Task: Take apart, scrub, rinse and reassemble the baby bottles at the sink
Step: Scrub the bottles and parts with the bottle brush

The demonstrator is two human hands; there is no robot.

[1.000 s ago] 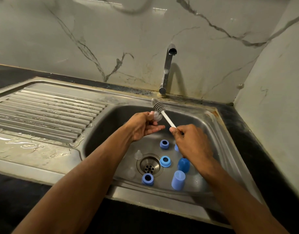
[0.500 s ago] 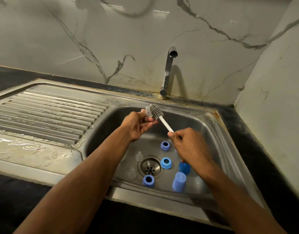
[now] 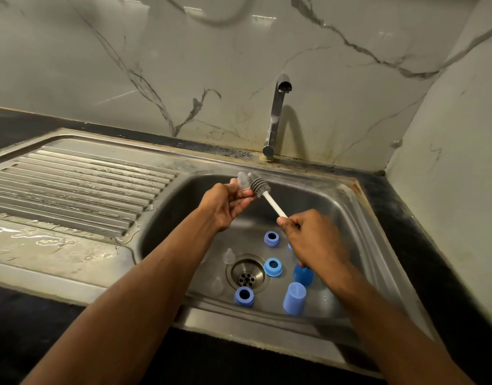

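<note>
With the left hand (image 3: 225, 205) pinching the clear teat (image 3: 242, 181) at its fingertips and the right hand (image 3: 312, 236) gripping the brush (image 3: 259, 185) handle, work the bristles beside those fingertips gently around the teat.

My steel sink (image 3: 358, 207) has its basin at the right and a ribbed, wet drainboard (image 3: 72, 190) at the left. On the basin floor around the drain (image 3: 247, 275): three blue rings (image 3: 271, 238) (image 3: 272, 266) (image 3: 244, 295), two blue caps (image 3: 294, 298) (image 3: 303, 275) near the front right, clear teats (image 3: 228, 256) (image 3: 217, 286) left of the drain. Tap (image 3: 276, 115) stands at the back edge.
</note>
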